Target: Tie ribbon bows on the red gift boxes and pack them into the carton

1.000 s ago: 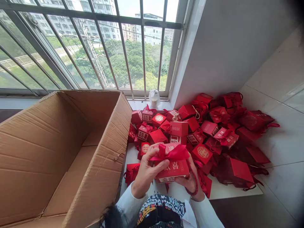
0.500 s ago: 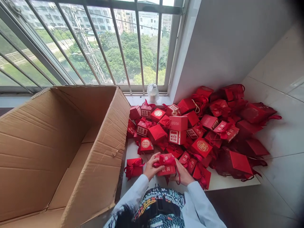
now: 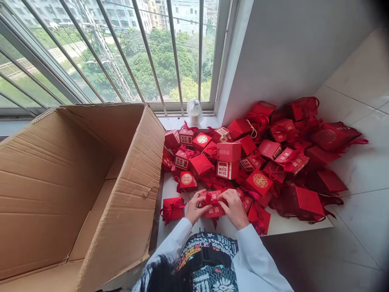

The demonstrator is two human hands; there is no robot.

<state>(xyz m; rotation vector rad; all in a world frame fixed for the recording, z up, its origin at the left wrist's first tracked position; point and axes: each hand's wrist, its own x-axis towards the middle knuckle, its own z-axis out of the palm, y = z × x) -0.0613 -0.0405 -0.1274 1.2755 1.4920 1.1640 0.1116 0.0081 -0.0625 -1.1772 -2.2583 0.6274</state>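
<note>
Both my hands are low in front of me, holding a small red gift box [image 3: 214, 211] printed with gold characters. My left hand [image 3: 195, 208] grips its left side. My right hand [image 3: 235, 208] rests on top, its fingers at the red satin ribbon bow [image 3: 212, 198], which hides the box's top. Just left of my left hand sits a similar red box tied with a bow [image 3: 173, 209]. A heap of red gift boxes and bags [image 3: 258, 162] lies beyond my hands.
A large open cardboard carton [image 3: 138, 170] stands to my left, its wall close to my left forearm. The heap rests on a white board [image 3: 288, 228] over a tiled floor, below a barred window [image 3: 121, 52] with a tied plastic bag [image 3: 194, 112] on its sill.
My hands have lowered the box from close to the camera down to just above the white board. My right hand has moved onto the bow. The view has tilted slightly downward.
</note>
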